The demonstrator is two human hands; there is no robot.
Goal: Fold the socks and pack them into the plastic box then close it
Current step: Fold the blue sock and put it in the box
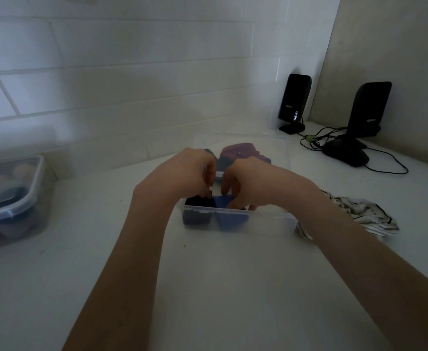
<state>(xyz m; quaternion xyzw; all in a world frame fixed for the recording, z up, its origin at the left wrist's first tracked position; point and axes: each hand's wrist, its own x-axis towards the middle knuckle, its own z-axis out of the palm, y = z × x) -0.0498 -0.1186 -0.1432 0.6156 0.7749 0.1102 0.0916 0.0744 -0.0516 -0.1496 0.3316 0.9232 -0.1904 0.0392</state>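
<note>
Socks: counted 2 folded in clear plastic box at its left end, dark sock leftmost, blue sock touching it on right. Seen 1 maroon-and-dark heap on far side, behind hands, prob. more socks; number not readable. Also 1 striped cloth near box's right end, 1 clear lid lying flat at far side, 2 speakers far right, 1 shut tub far left.

Left hand fingers curled down onto dark sock, pressing or pinching, can't tell which. Right hand pinched on top edge of blue sock.

Risks, as judged: blue fold springing open once released, since cloth loose and right half of box empty w/ nothing bracing it. Light box prob. sliding on smooth counter under push. Sock edge over rim could stop lid seating.
</note>
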